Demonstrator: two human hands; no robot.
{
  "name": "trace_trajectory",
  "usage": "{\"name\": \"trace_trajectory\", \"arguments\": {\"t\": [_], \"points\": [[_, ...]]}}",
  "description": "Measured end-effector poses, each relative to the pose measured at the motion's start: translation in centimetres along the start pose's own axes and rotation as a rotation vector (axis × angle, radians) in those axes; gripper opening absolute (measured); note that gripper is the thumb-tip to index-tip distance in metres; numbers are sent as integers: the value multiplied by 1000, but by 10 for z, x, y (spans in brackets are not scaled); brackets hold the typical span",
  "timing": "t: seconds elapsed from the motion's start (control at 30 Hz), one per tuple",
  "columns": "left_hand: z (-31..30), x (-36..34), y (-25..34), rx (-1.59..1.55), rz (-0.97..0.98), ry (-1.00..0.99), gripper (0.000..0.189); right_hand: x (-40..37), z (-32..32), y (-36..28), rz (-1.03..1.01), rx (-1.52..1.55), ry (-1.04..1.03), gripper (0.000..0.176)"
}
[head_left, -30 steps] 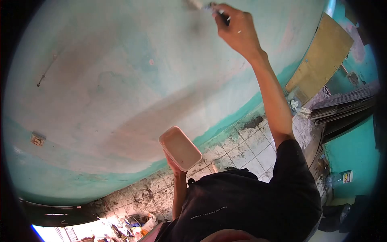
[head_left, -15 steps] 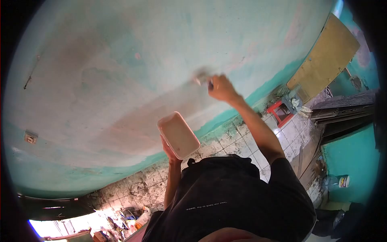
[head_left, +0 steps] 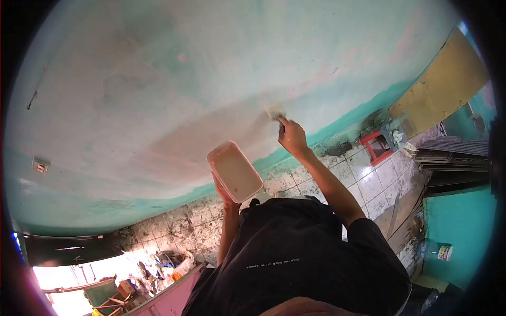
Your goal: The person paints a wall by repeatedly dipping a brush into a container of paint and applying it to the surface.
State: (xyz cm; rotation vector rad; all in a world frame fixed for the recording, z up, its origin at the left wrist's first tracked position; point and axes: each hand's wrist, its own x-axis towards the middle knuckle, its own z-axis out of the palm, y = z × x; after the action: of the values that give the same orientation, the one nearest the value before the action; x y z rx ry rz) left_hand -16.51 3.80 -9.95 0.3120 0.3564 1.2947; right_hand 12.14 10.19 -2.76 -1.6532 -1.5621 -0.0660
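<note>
My right hand (head_left: 293, 139) is closed around the dark handle of a paintbrush (head_left: 275, 111). The pale, slightly blurred bristle end is at the wall (head_left: 211, 63), which has whitish paint over green with faint pink patches. With my left hand (head_left: 223, 194) I grip a rectangular plastic tub (head_left: 235, 173) by its left side, some of my fingers hidden beneath it. Pale, milky paint is inside the tub. It is held in front of my black shirt, below and left of the brush.
Dirty white tiles (head_left: 337, 176) run along the wall's foot. To the right are a red stool (head_left: 377, 147), a yellowish board (head_left: 443, 79), stacked dark sheets (head_left: 453, 152) and a green panel (head_left: 458, 221). A wall socket (head_left: 40, 165) is at left; clutter (head_left: 163, 268) lies lower left.
My right hand and the brush have moved slightly down and to the right in view. The tub stays in my left hand, almost in place. The view has shifted a little.
</note>
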Motion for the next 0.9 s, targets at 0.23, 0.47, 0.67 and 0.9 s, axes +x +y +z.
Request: {"name": "trace_trajectory", "arguments": {"t": [0.23,0.47,0.67,0.9], "points": [[45,-11,28,82,-75,-14,61,139,-148,-79,-167,-100,-85,16],[42,-20,53,90,-126,113,63,162,-172,-142,-188,96,256,31],[7,-34,73,118,-44,71,61,31,-37,-30,-1,-32,9,38],[24,-42,92,47,-175,14,61,209,-212,-126,-364,-199,-196,24]]}}
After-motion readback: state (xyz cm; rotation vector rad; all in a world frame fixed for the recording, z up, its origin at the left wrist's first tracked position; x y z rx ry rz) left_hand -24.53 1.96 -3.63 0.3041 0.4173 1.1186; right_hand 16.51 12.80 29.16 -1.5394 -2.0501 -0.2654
